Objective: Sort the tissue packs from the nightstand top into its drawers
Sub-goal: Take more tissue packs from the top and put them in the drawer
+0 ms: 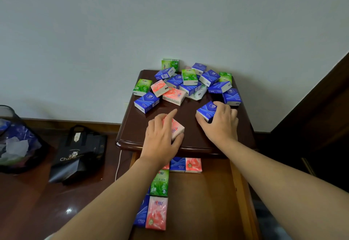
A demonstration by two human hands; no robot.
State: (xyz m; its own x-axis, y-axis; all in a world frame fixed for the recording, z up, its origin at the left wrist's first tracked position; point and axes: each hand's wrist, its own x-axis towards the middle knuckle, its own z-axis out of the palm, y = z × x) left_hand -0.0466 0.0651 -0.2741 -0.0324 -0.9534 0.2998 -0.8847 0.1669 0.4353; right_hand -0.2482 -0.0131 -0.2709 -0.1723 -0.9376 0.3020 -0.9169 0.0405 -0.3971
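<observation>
A dark wooden nightstand carries a heap of several blue, green and pink tissue packs at its back. My left hand grips a pink tissue pack near the front edge. My right hand is closed over a blue tissue pack on the right side of the top. Below, the open top drawer holds several packs laid flat along its left side and back, among them a green pack and a pink pack.
A black paper bag lies on the shiny wooden floor at left. A dark bin with wrappers stands at the far left. A white cord hangs beside the nightstand. Dark wooden furniture borders the right.
</observation>
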